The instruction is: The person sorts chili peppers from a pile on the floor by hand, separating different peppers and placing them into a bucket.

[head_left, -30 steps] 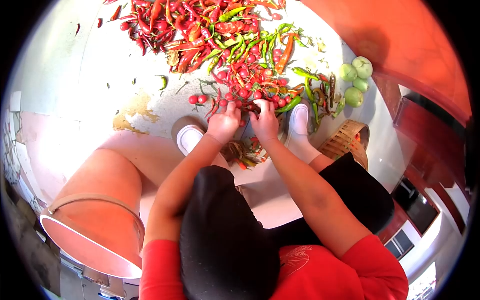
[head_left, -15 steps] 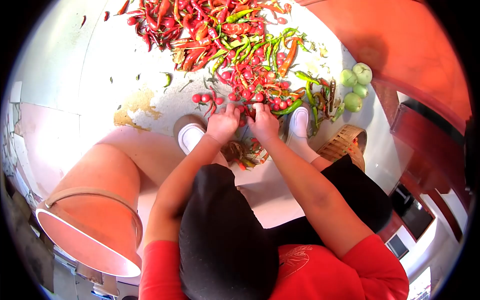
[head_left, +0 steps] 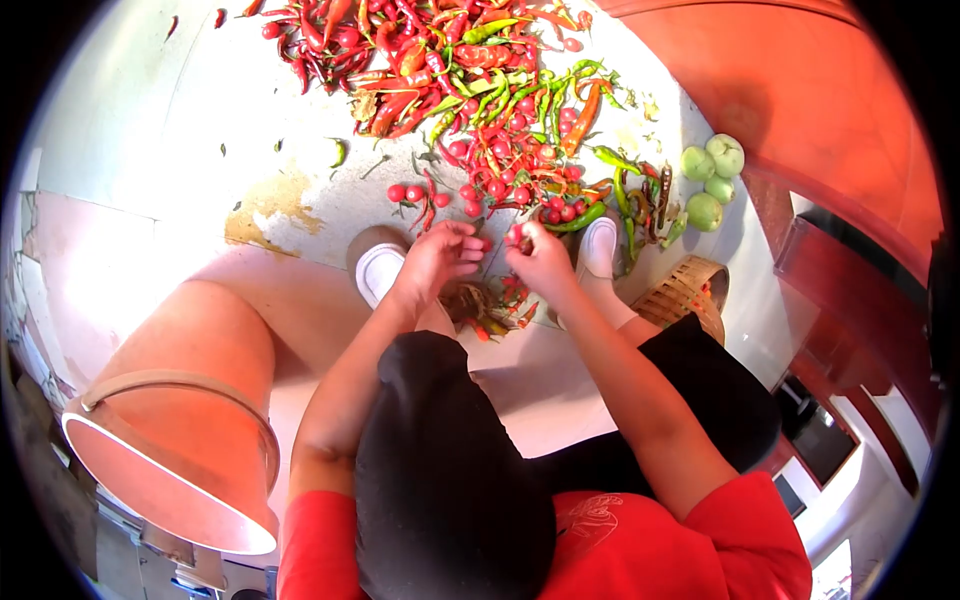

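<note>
A heap of red and green chili peppers (head_left: 400, 60) with small round red fruits (head_left: 497, 188) among them spreads over the pale floor. Just below its near edge is my left hand (head_left: 443, 258), fingers spread, with a small red thing by its fingertips; whether it is held cannot be told. To its right, my right hand (head_left: 536, 252) is closed around something small and red. Between my feet, under both hands, lies a small pile of dark scraps and peppers (head_left: 485, 308).
An orange bucket (head_left: 180, 400) lies tipped at the left. A wicker basket (head_left: 690, 292) stands beside my right shoe (head_left: 600, 245); my left shoe (head_left: 380, 270) is left of the scraps. Several green round vegetables (head_left: 705, 210) lie at the right.
Both hands have drawn back from the near edge of the heap. My left hand's fingers have spread, and red now shows at my right fingertips.
</note>
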Demonstrator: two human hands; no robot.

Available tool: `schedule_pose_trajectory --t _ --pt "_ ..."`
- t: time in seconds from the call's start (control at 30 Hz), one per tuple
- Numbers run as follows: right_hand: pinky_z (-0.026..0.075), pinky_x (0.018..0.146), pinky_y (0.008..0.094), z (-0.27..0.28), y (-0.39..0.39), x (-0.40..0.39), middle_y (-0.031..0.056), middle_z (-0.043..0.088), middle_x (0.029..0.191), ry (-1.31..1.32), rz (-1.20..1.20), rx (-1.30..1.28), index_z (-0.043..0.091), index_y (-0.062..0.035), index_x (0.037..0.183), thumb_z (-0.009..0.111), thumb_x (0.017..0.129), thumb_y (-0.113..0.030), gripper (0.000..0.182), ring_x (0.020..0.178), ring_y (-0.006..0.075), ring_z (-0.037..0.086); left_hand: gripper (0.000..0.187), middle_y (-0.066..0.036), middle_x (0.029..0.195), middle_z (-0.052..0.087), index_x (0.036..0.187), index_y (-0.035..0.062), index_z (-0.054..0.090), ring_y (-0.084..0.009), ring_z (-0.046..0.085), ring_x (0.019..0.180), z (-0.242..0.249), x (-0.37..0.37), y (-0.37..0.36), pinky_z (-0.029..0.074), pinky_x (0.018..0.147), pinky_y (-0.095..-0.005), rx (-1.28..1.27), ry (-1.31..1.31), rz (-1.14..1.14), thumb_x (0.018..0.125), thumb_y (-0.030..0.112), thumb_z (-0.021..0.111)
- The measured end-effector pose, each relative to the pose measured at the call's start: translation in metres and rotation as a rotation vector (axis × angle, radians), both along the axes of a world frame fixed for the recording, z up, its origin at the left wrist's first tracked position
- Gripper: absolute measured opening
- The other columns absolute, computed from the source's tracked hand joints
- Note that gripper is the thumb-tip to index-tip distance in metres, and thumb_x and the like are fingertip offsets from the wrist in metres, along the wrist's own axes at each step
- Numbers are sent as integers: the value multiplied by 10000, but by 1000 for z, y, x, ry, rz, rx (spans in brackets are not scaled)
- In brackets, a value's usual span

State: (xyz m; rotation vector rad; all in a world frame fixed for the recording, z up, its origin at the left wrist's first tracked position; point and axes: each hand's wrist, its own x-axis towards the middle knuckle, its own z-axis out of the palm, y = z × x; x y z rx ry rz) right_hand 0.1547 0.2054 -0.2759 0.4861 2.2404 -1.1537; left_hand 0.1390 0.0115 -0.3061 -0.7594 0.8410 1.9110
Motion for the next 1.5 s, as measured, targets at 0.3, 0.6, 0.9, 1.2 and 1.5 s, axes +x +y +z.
schedule_pose_trajectory --t 0.3,0.6,0.9,1.2,1.5 --pt "501 648 378 -2 -10 -29 109 652 868 306 219 290 614 -134 1027 664 799 -243 258 778 274 643 405 -63 845 657 995 53 586 -169 613 695 -16 11 -2 486 604 -309 414 -186 120 955 413 407" --pt "491 577 447 -26 -5 -38 97 644 660 141 476 644 515 -194 993 654 787 -330 283 639 326 641 434 -86 876 659 987 53 590 -199 643 757 -19 11 0 533 675 -369 367 -216 48 949 450 417" --pt "500 560 436 -33 2 -34 109 628 631 172 724 648 537 -110 925 620 779 -285 242 604 320 630 477 -93 884 668 988 53 595 -201 651 767 -23 10 1 543 689 -399 394 -211 97 949 484 394" --pt "496 556 323 7 1 -27 89 639 667 88 256 4 553 -17 902 660 796 -222 254 593 164 627 477 -121 938 661 1022 53 579 -241 650 828 -18 6 4 539 738 -421 363 -204 293 960 476 367" --pt "419 421 248 -20 -21 -54 41 612 608 -200 -243 22 622 -14 909 659 849 -272 268 461 96 535 418 -114 839 662 1011 58 599 -236 638 714 -29 10 -2 510 597 -360 448 -142 330 952 425 409"
